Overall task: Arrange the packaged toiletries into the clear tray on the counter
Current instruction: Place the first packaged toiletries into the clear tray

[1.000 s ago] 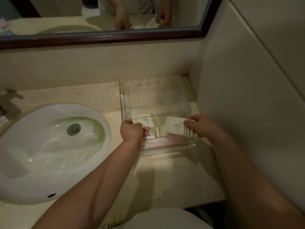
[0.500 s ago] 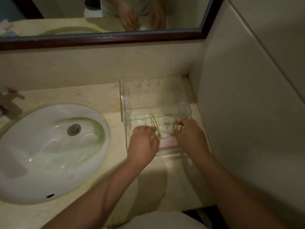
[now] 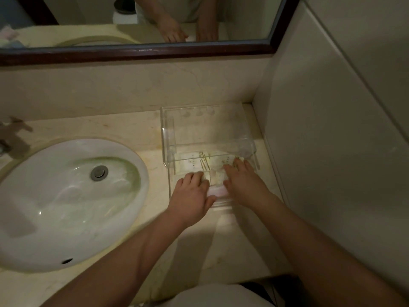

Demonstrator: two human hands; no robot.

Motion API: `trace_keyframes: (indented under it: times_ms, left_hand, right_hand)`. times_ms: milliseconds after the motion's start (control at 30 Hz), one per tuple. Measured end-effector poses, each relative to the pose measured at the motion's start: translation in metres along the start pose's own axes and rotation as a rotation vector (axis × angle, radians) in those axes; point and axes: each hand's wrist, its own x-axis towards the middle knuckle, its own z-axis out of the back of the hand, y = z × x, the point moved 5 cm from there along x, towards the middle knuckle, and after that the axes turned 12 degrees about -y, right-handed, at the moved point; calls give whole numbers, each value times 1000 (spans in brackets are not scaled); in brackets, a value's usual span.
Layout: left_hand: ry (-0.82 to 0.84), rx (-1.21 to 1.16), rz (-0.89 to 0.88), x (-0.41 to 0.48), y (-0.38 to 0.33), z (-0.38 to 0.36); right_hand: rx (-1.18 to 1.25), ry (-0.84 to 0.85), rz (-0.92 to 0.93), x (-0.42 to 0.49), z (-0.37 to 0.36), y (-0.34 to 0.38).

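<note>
The clear tray point(image 3: 168, 138) stands in the counter's right corner, with a raised shelf at the back and a lower front compartment. Cream packaged toiletries point(image 3: 191, 162) with gold stripes lie flat in the front compartment, side by side. My left hand point(image 3: 191, 192) reaches over the tray's front wall, fingertips down on the left packets and thumb on the front edge. My right hand point(image 3: 243, 182) lies palm down with spread fingers on the right packet point(image 3: 223, 161). Neither hand lifts a packet. The packets' near ends are hidden under my hands.
A white oval sink point(image 3: 66, 196) with a metal drain point(image 3: 99, 172) fills the left of the beige counter point(image 3: 232, 240). A faucet point(image 3: 11, 134) sits at the far left. A wall point(image 3: 332, 151) closes the right side; a dark-framed mirror point(image 3: 132, 52) hangs above the backsplash.
My right hand brought its packet from the tray's right edge down into the front compartment and now lies flat on it. My left hand moved from gripping at the left wall to pressing the packets.
</note>
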Motion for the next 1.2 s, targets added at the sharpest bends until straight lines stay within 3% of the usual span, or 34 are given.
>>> trace_keyframes:
  times_ms: [167, 333, 567, 733, 867, 1033, 1200]
  left_hand:
    - [46, 4, -35, -1, -2, 0]
    - [20, -52, -170, 12, -19, 5]
    - [31, -66, -222, 17, -21, 3]
    - [-80, -148, -63, 15, -9, 13]
    - [-101, -46, 78, 6, 11, 14]
    - [101, -20, 77, 1, 20, -3]
    - [51, -69, 60, -1, 19, 6]
  right_hand:
    - [-16, -199, -3, 13, 14, 1]
    - [-69, -247, 51, 21, 22, -3]
    - [-112, -358, 38, 24, 23, -7]
    - [1, -428, 66, 16, 24, -1]
    - [40, -299, 18, 11, 13, 2]
    - [158, -240, -4, 16, 6, 6]
    - [124, -239, -2, 13, 5, 14]
